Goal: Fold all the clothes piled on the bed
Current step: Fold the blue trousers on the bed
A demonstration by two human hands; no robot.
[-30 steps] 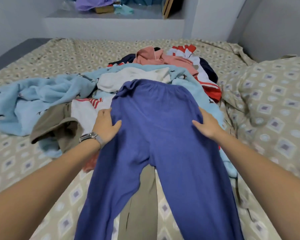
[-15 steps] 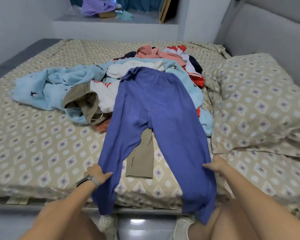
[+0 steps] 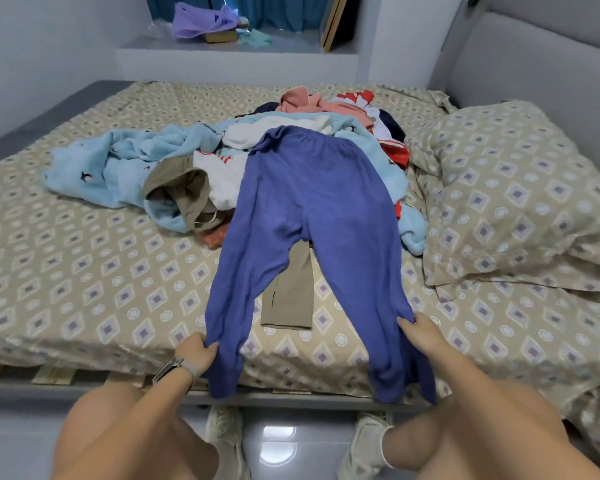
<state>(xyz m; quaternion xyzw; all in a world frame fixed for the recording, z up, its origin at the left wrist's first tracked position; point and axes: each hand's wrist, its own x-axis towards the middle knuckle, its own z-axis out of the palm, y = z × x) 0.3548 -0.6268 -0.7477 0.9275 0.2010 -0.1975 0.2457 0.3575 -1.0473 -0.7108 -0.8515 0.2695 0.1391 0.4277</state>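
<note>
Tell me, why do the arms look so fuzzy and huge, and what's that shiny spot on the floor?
In the head view, the bare forearms at the bottom edge sit closest to the wide-angle lens, so they look stretched and smeared; the blue knit trousers stay fairly sharp; the white patch on the glossy grey floor tile is glare from a light.

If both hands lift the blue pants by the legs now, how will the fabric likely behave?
The blue pants will probably sag between the left hand and right hand: the leg ends already droop over the bed edge. They seem light and thin, following the pile's bumps. The waistband may drag on clothes beneath.
</note>
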